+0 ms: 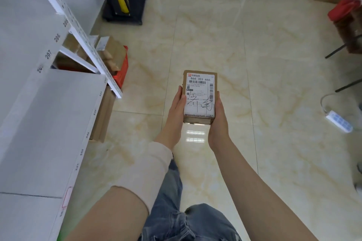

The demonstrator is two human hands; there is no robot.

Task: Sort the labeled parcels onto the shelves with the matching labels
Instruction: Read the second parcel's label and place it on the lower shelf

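A small brown cardboard parcel [199, 97] with a white shipping label, a barcode and handwritten marks is held up over the floor in the middle of the view. My left hand [176, 111] grips its left side and my right hand [218, 121] cups its right side and bottom. White metal shelves [51, 115] with small number labels along their edges run down the left side.
Cardboard boxes [109, 53] and a red crate [122, 72] sit under the shelves at left. A black hand cart [125, 4] with a yellow roll stands at the back. A power strip [338, 121] lies on the floor at right. Boxes and a red bag [342, 9] sit at far right.
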